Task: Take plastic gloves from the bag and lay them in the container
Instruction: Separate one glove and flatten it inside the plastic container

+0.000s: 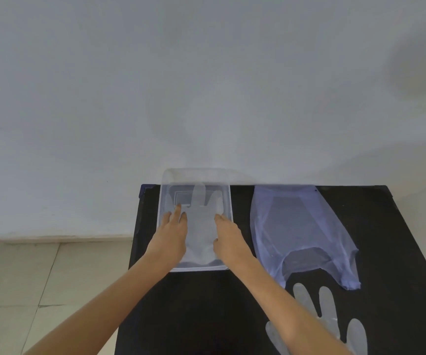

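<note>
A clear plastic container stands at the back left of the black table. A thin clear glove lies flat inside it, fingers pointing away from me. My left hand rests on the glove's left edge, fingers spread and flat. On the glove's right edge my right hand presses down the same way. To the right of the container the pale blue plastic bag lies flat. A second clear glove lies on the table near the front right, partly hidden by my right forearm.
The black table stands against a white wall. Beige floor tiles show to its left. Bare table surface lies between the container and the front edge.
</note>
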Motion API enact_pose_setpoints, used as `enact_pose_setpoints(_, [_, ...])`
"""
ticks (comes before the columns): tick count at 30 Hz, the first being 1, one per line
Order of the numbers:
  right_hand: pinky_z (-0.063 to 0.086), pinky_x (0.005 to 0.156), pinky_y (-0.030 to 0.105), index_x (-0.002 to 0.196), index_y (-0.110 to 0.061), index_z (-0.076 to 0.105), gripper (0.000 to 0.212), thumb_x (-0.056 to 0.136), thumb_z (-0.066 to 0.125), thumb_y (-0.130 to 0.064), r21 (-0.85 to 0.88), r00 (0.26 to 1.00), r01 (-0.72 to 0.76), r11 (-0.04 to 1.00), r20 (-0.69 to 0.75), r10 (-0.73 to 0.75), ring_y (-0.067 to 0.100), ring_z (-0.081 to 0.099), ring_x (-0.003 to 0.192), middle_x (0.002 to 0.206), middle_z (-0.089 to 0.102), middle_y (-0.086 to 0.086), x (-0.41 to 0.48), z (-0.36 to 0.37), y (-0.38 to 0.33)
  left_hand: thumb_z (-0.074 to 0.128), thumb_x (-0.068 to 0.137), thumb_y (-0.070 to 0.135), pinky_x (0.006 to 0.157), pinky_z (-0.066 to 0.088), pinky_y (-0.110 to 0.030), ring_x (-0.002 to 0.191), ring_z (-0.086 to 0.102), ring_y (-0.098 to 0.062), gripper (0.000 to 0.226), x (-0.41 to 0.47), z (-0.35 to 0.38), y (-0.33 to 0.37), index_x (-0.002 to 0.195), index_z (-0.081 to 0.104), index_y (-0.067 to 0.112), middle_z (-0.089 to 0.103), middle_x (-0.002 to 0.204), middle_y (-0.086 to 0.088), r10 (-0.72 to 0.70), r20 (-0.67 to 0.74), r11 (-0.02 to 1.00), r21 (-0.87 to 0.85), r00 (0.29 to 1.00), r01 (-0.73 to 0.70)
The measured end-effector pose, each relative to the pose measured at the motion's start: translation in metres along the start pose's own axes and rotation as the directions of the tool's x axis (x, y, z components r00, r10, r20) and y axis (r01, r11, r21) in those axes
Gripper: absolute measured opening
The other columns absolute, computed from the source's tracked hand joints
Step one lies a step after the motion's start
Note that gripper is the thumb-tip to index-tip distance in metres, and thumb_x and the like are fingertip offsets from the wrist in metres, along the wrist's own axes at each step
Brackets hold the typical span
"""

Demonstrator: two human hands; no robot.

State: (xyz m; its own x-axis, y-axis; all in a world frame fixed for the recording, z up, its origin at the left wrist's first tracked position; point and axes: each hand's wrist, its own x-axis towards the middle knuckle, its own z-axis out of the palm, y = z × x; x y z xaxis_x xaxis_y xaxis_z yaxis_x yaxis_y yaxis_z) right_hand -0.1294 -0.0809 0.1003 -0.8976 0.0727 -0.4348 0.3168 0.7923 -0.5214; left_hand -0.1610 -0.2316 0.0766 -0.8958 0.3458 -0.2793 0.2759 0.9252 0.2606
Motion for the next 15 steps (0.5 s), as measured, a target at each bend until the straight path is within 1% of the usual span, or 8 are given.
enact_pose_setpoints(1, [0.047, 0.100, 0.033, 0.137, -0.009, 0.042, 0.048, 0.091, 0.055, -0.001, -0.006, 1.000, 0.000, 1.000, -0.002, 0.000, 0.026, 0.056, 0.118, 0.135, 0.052, 0.010, 0.001, 0.001, 0.000, 0.051, 0.096, 0.014, 0.114, 0.029, -0.034, 0.137, 0.035, -0.024, 0.053, 0.000, -0.001, 0.002, 0.145, 0.032, 0.011, 0.027, 0.155, -0.008, 0.014, -0.006, 1.000, 0.002, 1.000, -0.014])
enact_pose_setpoints(3, [0.048, 0.100, 0.034, 0.135, -0.009, 0.043, 0.047, 0.091, 0.056, -0.001, -0.014, 1.000, -0.005, 1.000, -0.006, 0.005, 0.027, 0.057, 0.117, 0.133, 0.053, 0.010, 0.002, 0.004, -0.001, 0.052, 0.096, 0.015, 0.109, 0.036, -0.031, 0.127, 0.048, -0.022, 0.040, 0.003, -0.001, 0.004, 0.136, 0.048, 0.012, 0.049, 0.141, -0.006, 0.003, 0.025, 0.999, -0.032, 1.000, -0.002])
enact_pose_setpoints(5, [0.048, 0.101, 0.036, 0.135, -0.009, 0.044, 0.047, 0.091, 0.057, -0.002, -0.016, 1.000, -0.014, 1.000, -0.002, 0.014, 0.027, 0.058, 0.117, 0.132, 0.053, 0.011, 0.002, 0.007, -0.001, 0.053, 0.094, 0.011, 0.101, 0.044, -0.030, 0.115, 0.058, -0.023, 0.033, 0.011, 0.002, 0.003, 0.127, 0.058, 0.008, 0.059, 0.128, -0.009, -0.019, 0.080, 0.999, -0.043, 0.997, 0.022])
enact_pose_setpoints(8, [0.049, 0.099, 0.035, 0.135, -0.007, 0.043, 0.047, 0.090, 0.056, 0.001, -0.035, 1.000, -0.016, 0.999, 0.000, 0.016, 0.028, 0.057, 0.116, 0.131, 0.053, 0.012, 0.004, 0.010, 0.001, 0.052, 0.092, 0.004, 0.093, 0.050, -0.032, 0.104, 0.062, -0.026, 0.027, 0.024, 0.012, -0.002, 0.116, 0.062, 0.003, 0.063, 0.117, -0.013, -0.027, 0.120, 0.998, -0.055, 0.992, 0.034])
enact_pose_setpoints(10, [0.048, 0.097, 0.033, 0.135, -0.006, 0.043, 0.047, 0.090, 0.055, 0.002, -0.036, 1.000, -0.014, 0.999, -0.004, 0.014, 0.028, 0.057, 0.116, 0.132, 0.052, 0.011, 0.005, 0.012, 0.003, 0.052, 0.091, 0.003, 0.097, 0.048, -0.033, 0.108, 0.058, -0.027, 0.029, 0.033, 0.016, -0.003, 0.119, 0.058, 0.001, 0.059, 0.121, -0.014, -0.035, 0.150, 0.996, -0.074, 0.988, 0.047])
enact_pose_setpoints(11, [0.047, 0.097, 0.032, 0.136, -0.006, 0.042, 0.049, 0.090, 0.055, 0.003, -0.038, 1.000, -0.011, 0.999, 0.001, 0.011, 0.027, 0.056, 0.118, 0.133, 0.051, 0.011, 0.005, 0.013, 0.003, 0.051, 0.090, 0.002, 0.102, 0.045, -0.035, 0.117, 0.053, -0.030, 0.035, 0.037, 0.017, -0.004, 0.126, 0.052, 0.000, 0.053, 0.130, -0.017, -0.038, 0.162, 0.995, -0.086, 0.986, 0.052])
enact_pose_setpoints(13, [0.047, 0.098, 0.032, 0.137, -0.005, 0.040, 0.050, 0.090, 0.054, 0.003, -0.037, 1.000, -0.004, 0.999, 0.015, 0.005, 0.027, 0.055, 0.119, 0.135, 0.049, 0.011, 0.006, 0.015, 0.004, 0.049, 0.091, 0.000, 0.113, 0.033, -0.040, 0.139, 0.031, -0.034, 0.055, 0.046, 0.017, -0.005, 0.142, 0.030, -0.002, 0.029, 0.151, -0.020, -0.051, 0.181, 0.995, -0.080, 0.982, 0.066])
enact_pose_setpoints(15, [0.047, 0.097, 0.033, 0.136, -0.005, 0.041, 0.049, 0.090, 0.054, 0.003, -0.034, 1.000, -0.001, 0.999, 0.018, 0.002, 0.028, 0.055, 0.118, 0.134, 0.050, 0.012, 0.007, 0.015, 0.004, 0.049, 0.092, 0.002, 0.118, 0.020, -0.041, 0.148, 0.007, -0.033, 0.070, 0.052, 0.015, -0.006, 0.149, 0.010, -0.001, 0.005, 0.159, -0.019, -0.076, 0.206, 0.993, -0.073, 0.976, 0.093])
